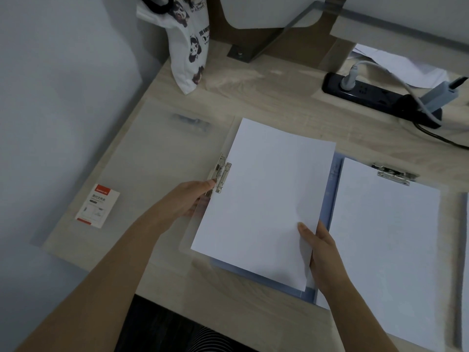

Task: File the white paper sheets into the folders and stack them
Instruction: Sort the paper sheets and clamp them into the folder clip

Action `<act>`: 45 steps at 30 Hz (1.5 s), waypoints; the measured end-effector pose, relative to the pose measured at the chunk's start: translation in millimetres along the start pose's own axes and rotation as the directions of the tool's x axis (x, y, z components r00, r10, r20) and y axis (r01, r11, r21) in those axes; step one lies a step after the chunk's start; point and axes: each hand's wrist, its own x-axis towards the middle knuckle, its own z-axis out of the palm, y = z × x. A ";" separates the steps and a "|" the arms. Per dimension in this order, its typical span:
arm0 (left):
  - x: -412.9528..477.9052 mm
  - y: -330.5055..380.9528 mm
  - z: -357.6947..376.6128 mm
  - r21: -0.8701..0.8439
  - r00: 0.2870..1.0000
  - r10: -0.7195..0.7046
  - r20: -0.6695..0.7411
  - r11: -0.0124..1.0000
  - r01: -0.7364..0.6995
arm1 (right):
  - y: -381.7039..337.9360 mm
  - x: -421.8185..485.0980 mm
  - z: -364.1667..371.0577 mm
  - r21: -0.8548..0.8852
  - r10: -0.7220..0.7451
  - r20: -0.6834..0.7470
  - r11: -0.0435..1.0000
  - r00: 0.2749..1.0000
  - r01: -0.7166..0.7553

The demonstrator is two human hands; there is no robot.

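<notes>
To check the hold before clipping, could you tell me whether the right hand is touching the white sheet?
Touching. The head view shows the right hand pinching the white sheet at its edge, thumb on top.

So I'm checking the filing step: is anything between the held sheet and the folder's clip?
Nothing visible. The white paper sheet meets the metal clip with its left edge; the left hand grips the clip, and the right hand pinches the sheet.
</notes>
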 end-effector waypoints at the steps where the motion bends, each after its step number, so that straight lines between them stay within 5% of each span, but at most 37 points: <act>1: -0.4 -1.7 1.6 -0.006 1.000 0.021 -0.016 1.000 -0.021 | 0.7 0.6 -0.1 -0.001 0.002 -0.006 1.000 1.000 -0.002; 7: 2.0 -6.5 14.6 -0.005 0.972 0.173 -0.161 0.984 -0.176 | 1.6 1.6 -0.7 -0.017 0.016 -0.028 1.000 0.999 -0.016; 17: 4.9 -11.1 11.8 -0.009 0.957 0.230 -0.179 0.972 -0.235 | -1.0 0.5 2.5 -0.063 0.021 -0.061 0.998 0.998 -0.025; 22: -0.4 -13.1 4.6 -0.074 0.973 0.203 -0.113 0.974 -0.212 | -8.0 -2.6 16.8 -0.335 -0.169 -0.194 0.937 0.966 0.097; 24: -5.1 -12.5 7.5 -0.079 0.966 0.215 -0.141 0.971 -0.227 | -6.4 -6.1 21.3 -0.499 -0.283 -0.240 0.857 0.929 0.132; 27: -20.1 -5.1 14.8 -0.073 0.941 0.262 -0.215 0.956 -0.283 | -1.8 -5.6 13.1 -0.839 -0.517 -0.076 0.496 0.853 0.226; 30: -40.0 8.4 23.7 -0.063 0.897 0.336 -0.286 0.928 -0.367 | -10.4 -7.7 2.7 -0.899 -0.406 0.165 0.314 0.899 0.307; 32: -57.7 21.7 35.5 -0.074 0.871 0.387 -0.303 0.901 -0.427 | -18.9 -11.3 -3.8 -0.871 -0.310 0.226 0.361 0.924 0.334; 35: -89.7 49.2 68.7 -0.178 0.834 0.466 -0.296 0.831 -0.527 | -51.0 -28.6 -12.3 -0.694 -0.113 0.174 0.691 0.978 0.203; 38: -114.7 77.1 111.6 -0.217 0.809 0.552 -0.200 0.781 -0.586 | -86.6 -56.0 -33.3 -0.292 0.043 0.267 0.956 0.963 0.039; 41: -124.1 95.1 158.8 -0.165 0.776 0.629 -0.036 0.762 -0.626 | -109.5 -81.0 -74.0 -0.062 -0.075 0.312 0.993 0.947 0.099; 45: -115.7 97.9 215.8 -0.099 0.767 0.630 0.120 0.777 -0.622 | -125.1 -104.0 -134.0 0.027 -0.170 0.286 0.985 0.943 0.169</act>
